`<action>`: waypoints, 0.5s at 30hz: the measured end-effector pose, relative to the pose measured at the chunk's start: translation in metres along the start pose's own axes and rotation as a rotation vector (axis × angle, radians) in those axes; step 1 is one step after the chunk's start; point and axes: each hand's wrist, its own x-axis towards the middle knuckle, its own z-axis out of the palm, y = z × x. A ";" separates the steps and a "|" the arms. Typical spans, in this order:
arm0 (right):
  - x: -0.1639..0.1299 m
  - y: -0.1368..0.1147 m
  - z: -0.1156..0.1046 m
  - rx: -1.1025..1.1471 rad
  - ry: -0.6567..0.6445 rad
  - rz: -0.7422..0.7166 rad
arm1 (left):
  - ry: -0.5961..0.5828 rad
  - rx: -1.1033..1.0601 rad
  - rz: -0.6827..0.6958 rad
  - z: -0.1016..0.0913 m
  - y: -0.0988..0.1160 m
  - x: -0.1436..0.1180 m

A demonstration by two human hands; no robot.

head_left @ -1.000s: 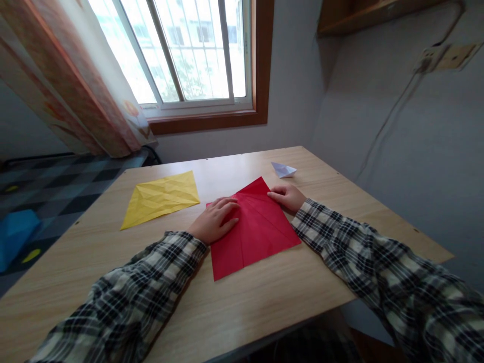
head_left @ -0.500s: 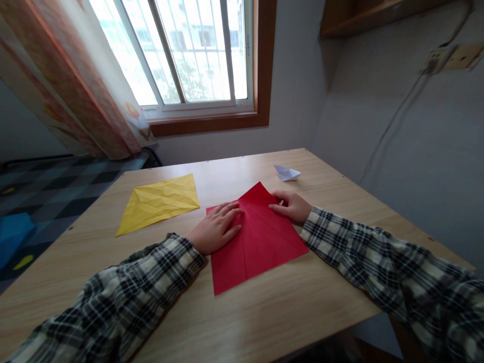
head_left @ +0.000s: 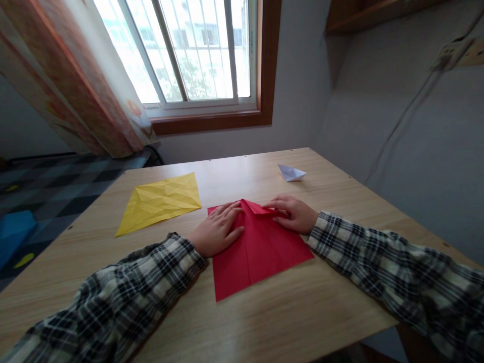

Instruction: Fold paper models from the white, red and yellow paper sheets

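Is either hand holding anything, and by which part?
The right hand pinches the red paper at its folded-over far corner; the left hand lies flat on its left side.

Bright barred window (head_left: 196, 50), grey walls (head_left: 397, 126)

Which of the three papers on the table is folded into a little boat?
The small white paper at the far right. The yellow sheet lies flat and creased; the red sheet lies under both hands.

The square sheet of red paper (head_left: 260, 247) is plain red; the creased square paper sheet (head_left: 161, 200) is yellow; the small folded paper boat (head_left: 291, 173) white; the sleeves (head_left: 151, 282) black-and-cream plaid; the wooden tabletop (head_left: 302, 312) pale tan.
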 end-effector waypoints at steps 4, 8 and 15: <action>-0.001 0.001 0.002 -0.049 -0.028 -0.057 | 0.010 -0.012 0.001 0.000 0.000 0.000; -0.002 0.000 0.003 -0.082 -0.041 -0.083 | 0.018 -0.016 -0.001 0.000 -0.001 -0.001; -0.001 -0.001 0.003 -0.115 -0.048 -0.135 | 0.029 -0.016 -0.003 0.002 -0.002 -0.001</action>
